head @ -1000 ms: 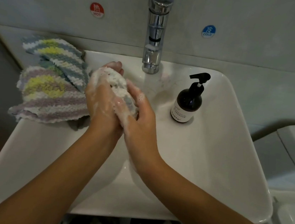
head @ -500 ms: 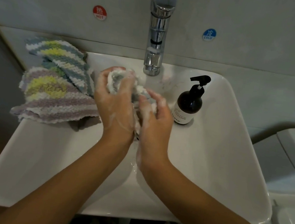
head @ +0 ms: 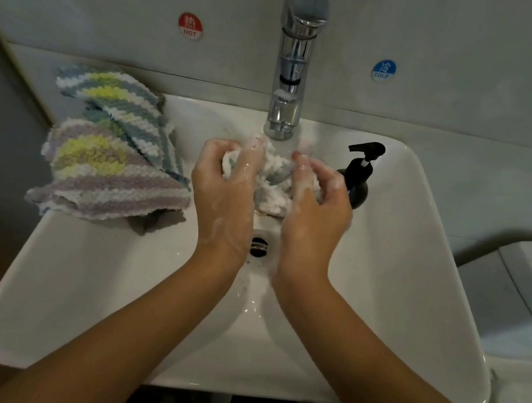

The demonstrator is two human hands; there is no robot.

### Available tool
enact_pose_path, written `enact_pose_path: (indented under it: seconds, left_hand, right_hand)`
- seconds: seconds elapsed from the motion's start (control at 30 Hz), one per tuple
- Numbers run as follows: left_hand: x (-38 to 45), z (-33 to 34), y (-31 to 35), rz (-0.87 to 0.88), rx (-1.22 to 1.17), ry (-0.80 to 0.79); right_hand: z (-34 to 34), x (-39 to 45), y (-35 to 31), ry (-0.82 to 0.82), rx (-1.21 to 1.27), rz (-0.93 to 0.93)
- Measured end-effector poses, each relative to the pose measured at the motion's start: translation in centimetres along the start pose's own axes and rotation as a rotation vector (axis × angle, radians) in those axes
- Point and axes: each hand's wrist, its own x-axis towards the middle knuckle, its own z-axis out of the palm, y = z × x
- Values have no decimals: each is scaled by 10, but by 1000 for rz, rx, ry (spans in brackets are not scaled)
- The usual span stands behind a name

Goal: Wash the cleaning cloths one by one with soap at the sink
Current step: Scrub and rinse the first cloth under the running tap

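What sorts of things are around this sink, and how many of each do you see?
Cleaning cloths: 3, namely the soapy cloth gripped by the left hand and the right hand, the blue striped cloth and the purple striped cloth on the sink rim.
Soap bottle: 1
Tap: 1
Wall stickers: 2, the hot sticker and the cold sticker.
Total: 7

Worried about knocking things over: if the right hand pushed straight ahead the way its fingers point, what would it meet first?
Probably the tap, just beyond the soapy cloth that the right hand grips; depth is unclear.
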Motion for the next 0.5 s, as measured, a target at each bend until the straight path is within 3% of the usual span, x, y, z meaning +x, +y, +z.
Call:
enact_pose_path:
  seconds: [0.27,0.5]
  left_hand:
    - [-6,4,-1,-185,27,-115]
    - [0,2,-3,-86,69,-101]
  right_hand:
    - [0,5,-3,-116,194,251]
    - [5,-13,10,-262,271,390]
